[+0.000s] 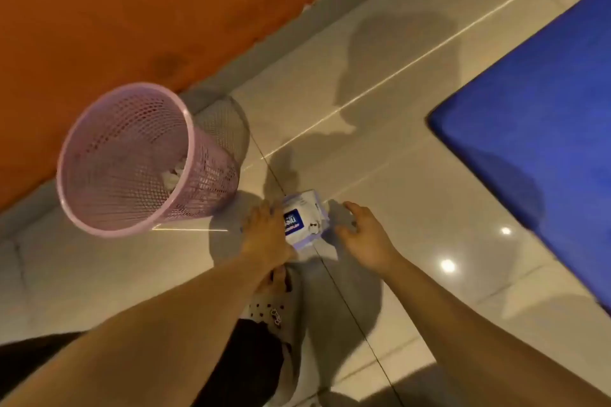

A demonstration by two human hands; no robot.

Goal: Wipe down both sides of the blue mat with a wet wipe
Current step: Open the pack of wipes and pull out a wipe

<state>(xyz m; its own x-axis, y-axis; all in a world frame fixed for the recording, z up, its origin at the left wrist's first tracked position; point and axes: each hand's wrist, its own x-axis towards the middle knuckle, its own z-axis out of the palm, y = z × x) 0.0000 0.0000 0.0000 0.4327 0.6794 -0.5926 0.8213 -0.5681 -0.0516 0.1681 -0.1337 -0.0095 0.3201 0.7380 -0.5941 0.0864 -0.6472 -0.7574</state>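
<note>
**Down at floor level: both grips at the wipe pack, blue mat apart**

The blue mat [535,102] lies flat on the pale tiled floor [413,175] at the right of the view, well apart from both hands. It is a deep, even blue with a smooth surface and a faint sheen. One rounded corner points toward the middle of the floor, and its far side runs out past the right edge of the frame. A soft shadow falls over its nearer part.

The wet wipe pack [305,220], white with a dark blue label, rests on the floor near the bottom centre. The left grip [266,235] lies released over the pack's left end, fingers fairly straight and pressing on it rather than curled around it. The right grip [363,236] hovers just beside the pack's right end, also released, fingers loosely spread and holding nothing; whether it touches the pack cannot be told.

Left of the pack stands a pink mesh basket [99,155], close to an orange wall [99,10], with crumpled white wipes [173,175] at its bottom. Under the left forearm, a foot in a spotted slipper [267,307] rests on the tiles.
</note>
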